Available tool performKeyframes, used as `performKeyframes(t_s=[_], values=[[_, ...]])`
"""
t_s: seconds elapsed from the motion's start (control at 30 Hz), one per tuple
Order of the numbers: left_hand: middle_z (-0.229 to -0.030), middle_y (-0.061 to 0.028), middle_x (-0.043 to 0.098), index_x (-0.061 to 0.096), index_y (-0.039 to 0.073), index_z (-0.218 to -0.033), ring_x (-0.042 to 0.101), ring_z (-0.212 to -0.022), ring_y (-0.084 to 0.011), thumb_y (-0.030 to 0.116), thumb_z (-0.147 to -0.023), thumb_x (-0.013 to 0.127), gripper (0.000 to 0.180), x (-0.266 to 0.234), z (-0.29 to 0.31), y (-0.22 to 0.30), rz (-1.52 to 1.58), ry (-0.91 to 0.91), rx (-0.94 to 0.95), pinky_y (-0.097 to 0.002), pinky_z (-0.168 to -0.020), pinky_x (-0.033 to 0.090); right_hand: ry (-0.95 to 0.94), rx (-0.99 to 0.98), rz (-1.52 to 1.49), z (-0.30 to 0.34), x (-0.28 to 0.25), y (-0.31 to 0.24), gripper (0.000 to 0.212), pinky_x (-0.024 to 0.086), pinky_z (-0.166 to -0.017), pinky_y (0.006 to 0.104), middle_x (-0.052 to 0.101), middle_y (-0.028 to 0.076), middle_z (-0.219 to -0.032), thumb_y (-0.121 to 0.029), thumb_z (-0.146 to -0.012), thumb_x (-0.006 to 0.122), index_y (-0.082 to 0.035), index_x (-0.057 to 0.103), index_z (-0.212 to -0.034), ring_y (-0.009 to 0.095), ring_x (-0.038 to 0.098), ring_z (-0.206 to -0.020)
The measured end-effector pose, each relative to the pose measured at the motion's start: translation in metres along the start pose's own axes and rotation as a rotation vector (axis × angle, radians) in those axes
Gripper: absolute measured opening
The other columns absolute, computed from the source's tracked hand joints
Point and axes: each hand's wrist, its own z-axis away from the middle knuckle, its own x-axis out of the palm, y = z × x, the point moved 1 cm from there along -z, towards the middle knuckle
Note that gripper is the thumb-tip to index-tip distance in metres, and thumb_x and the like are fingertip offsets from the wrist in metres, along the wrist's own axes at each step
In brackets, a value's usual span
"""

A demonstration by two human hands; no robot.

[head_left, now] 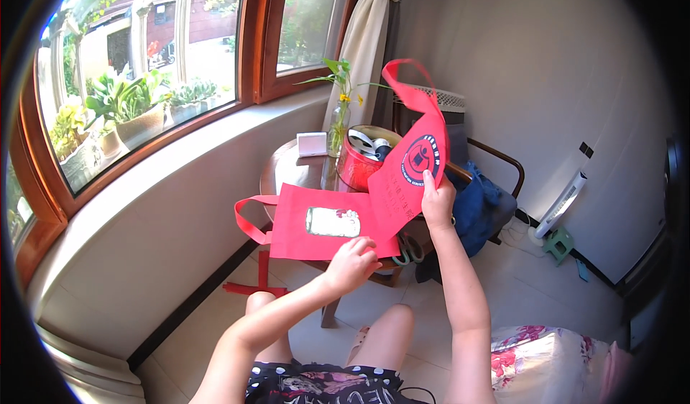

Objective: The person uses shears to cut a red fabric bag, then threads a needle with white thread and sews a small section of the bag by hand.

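Worktop (279, 168): rounded, glossy brown, beneath our red strap-handled fabric (372, 216)
Right hand (438, 204): gripping fabric's raised panel (404, 188)
Left hand (352, 264): curled at fabric's near edge, grip unclear

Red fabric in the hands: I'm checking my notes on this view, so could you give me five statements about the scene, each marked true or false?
1. The right hand holds up one part of the red fabric. True.
2. The left hand holds the scissors. False: the scissors lie by the fabric's lower right edge, apart from that hand.
3. A round dark emblem is printed on the raised part. True.
4. The vase with the plant stands on the floor. False: it stands on the table.
5. The small stool by the wall is red. False: it is green.
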Motion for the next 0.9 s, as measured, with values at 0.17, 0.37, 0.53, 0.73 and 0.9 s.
performKeyframes(t_s=[0.17, 0.37, 0.53, 0.73, 0.9], values=[[-0.100, -0.0141, 0.050, 0.048, 0.002, -0.097, 0.050, -0.093, -0.0247, 0.012, -0.068, 0.064, 0.034, 0.015, -0.008, 0.017, 0.327, 0.186, -0.383, -0.0323, -0.077, 0.043, -0.214, -0.142, 0.454, -0.001, 0.012, -0.043, 0.028, 0.046, -0.063, 0.0384, 0.057, 0.020, -0.083, -0.004, -0.071, 0.044, -0.002, 0.053, -0.097, 0.033, 0.057, -0.074], [-0.108, -0.0150, 0.045, 0.025, 0.002, -0.118, 0.048, -0.097, -0.0190, 0.009, -0.070, 0.063, 0.061, 0.002, 0.019, -0.031, 1.022, 0.379, -0.931, -0.0277, -0.079, 0.042, -0.713, -0.001, 0.505, 0.069, 0.091, -0.025, 0.048, 0.044, -0.075, 0.0395, 0.048, 0.022, -0.108, -0.017, -0.070, 0.053, 0.004, 0.042, -0.112, 0.034, 0.053, -0.089], [-0.099, -0.0119, 0.045, 0.035, 0.001, -0.102, 0.049, -0.093, -0.0258, 0.011, -0.078, 0.054, 0.033, -0.018, 0.040, -0.047, 1.370, 0.495, -1.177, -0.0369, -0.078, 0.045, -0.840, 0.219, -0.013, 0.092, 0.085, 0.011, 0.042, 0.043, -0.076, 0.0321, 0.055, 0.020, -0.097, -0.027, -0.070, 0.062, -0.002, 0.053, -0.102, 0.026, 0.055, -0.089], [-0.095, -0.0131, 0.048, 0.040, -0.001, -0.091, 0.054, -0.083, -0.0258, 0.013, -0.085, 0.044, 0.016, -0.012, 0.050, -0.062, 1.384, 0.601, -1.280, -0.0384, -0.075, 0.048, -0.524, 0.513, 0.690, 0.052, 0.017, 0.062, 0.031, 0.045, -0.072, 0.0363, 0.058, 0.016, -0.086, -0.022, -0.068, 0.063, 0.000, 0.054, -0.089, 0.030, 0.056, -0.080], [-0.085, -0.0126, 0.052, 0.044, -0.004, -0.084, 0.056, -0.075, -0.0223, 0.014, -0.086, 0.041, 0.018, -0.008, 0.051, -0.044, 1.320, 0.695, -1.159, -0.0365, -0.072, 0.050, -0.519, 0.588, 0.412, 0.054, 0.033, 0.098, 0.018, 0.045, -0.069, 0.0343, 0.060, 0.014, -0.077, -0.017, -0.066, 0.063, -0.004, 0.058, -0.078, 0.027, 0.057, -0.078]])
